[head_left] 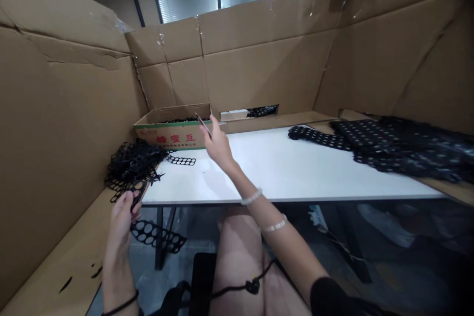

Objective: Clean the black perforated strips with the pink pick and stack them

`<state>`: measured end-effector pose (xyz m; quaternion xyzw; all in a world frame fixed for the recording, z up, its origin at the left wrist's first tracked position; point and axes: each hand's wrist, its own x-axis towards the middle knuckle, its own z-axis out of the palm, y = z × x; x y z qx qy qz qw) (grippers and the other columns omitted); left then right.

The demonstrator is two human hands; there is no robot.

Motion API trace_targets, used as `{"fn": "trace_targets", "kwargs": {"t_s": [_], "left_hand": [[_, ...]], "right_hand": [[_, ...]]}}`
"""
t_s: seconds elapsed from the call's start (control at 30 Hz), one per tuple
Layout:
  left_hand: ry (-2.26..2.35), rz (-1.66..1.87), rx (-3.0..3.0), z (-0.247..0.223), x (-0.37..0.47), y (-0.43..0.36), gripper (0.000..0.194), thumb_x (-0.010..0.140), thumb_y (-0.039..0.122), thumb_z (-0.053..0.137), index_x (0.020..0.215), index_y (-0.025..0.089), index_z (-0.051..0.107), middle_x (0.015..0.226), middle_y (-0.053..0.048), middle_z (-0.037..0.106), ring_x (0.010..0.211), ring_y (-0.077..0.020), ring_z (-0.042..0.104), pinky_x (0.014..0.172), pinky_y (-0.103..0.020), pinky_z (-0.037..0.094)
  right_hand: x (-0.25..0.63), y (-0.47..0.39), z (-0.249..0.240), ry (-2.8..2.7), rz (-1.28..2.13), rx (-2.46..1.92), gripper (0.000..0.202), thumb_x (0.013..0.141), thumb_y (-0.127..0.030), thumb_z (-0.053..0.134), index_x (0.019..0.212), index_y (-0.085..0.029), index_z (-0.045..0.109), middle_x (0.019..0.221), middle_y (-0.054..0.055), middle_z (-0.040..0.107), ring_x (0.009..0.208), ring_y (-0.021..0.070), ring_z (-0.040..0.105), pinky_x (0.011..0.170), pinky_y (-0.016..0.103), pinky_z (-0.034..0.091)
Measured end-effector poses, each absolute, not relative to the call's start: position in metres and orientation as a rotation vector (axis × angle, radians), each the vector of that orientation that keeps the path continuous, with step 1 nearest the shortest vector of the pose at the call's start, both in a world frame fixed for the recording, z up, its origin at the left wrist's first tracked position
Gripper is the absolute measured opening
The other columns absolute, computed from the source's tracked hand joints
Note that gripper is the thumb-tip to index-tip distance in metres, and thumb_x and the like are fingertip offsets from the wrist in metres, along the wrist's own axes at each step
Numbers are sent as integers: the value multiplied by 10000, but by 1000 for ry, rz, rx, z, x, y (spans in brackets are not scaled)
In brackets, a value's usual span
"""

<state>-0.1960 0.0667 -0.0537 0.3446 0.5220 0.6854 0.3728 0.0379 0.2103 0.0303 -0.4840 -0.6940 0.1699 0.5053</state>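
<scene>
Low at the left, my left hand [125, 207] is closed on a black strip punched with round holes [157, 236], whose free end hangs below the table's front edge. My right hand [219, 145] is raised over the white table, in front of the cardboard box. Its fingers pinch a thin pointed metal tool [203, 124] that looks like tweezers, tip pointing up and left. Beside my left hand lies a tangled heap of black punched-out strips [135, 165]. One loose strip [181, 160] sticks out from it onto the table.
A low cardboard box [172, 139] with red lettering holds small black pieces. Black sheets with rows of pale dots [392, 145] are piled at the right of the white table [266, 173]. Tall cardboard walls [262, 74] enclose the table; the back one has a slot.
</scene>
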Motion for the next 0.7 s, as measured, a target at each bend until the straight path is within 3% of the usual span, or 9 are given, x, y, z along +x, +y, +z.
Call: {"fn": "trace_targets", "kwargs": {"t_s": [0.1, 0.2, 0.3, 0.37, 0.57, 0.7], "left_hand": [[1226, 1702, 867, -47, -176, 65, 316, 677, 413, 691, 785, 157, 540, 482, 59, 472, 392, -48, 402, 364, -129, 285], [1102, 1698, 755, -38, -151, 64, 291, 676, 362, 704, 823, 156, 561, 613, 6, 593, 518, -96, 545, 438, -161, 398], [933, 1762, 615, -31, -136, 65, 213, 724, 317, 679, 801, 160, 556, 639, 11, 589, 590, -111, 588, 539, -187, 474], [840, 1788, 532, -30, -135, 65, 153, 780, 298, 626, 775, 163, 554, 631, 17, 571, 613, -108, 593, 602, -203, 501], [658, 1785, 454, -31, -136, 67, 205, 903, 265, 444, 757, 174, 555, 622, 15, 542, 649, -106, 591, 675, -226, 507], [664, 1763, 455, -29, -133, 67, 232, 905, 251, 431, 725, 175, 555, 615, 11, 552, 713, -119, 615, 684, -225, 499]], "right_hand": [[30, 155, -34, -1766, 746, -1054, 507, 864, -476, 474, 1271, -172, 477, 895, 69, 650, 718, 169, 571, 690, 285, 436], [20, 113, -85, -1945, 1113, -778, 495, 760, -488, 619, 1147, -180, 591, 782, 16, 611, 635, 124, 511, 611, 235, 409], [14, 96, -114, -2017, 1419, -682, 412, 677, -458, 708, 946, -148, 680, 522, -62, 423, 478, 67, 326, 468, 190, 267], [13, 94, -127, -1949, 1527, -737, 342, 675, -410, 714, 868, -128, 688, 467, -85, 315, 456, 51, 234, 441, 193, 175], [-1, 97, -150, -1444, 1522, -719, 670, 644, -370, 722, 1228, -141, 487, 610, -80, 399, 488, 48, 253, 458, 185, 218], [-4, 102, -145, -1444, 1297, -856, 659, 713, -337, 671, 1298, -145, 435, 539, -95, 332, 494, 73, 290, 490, 194, 284]]}}
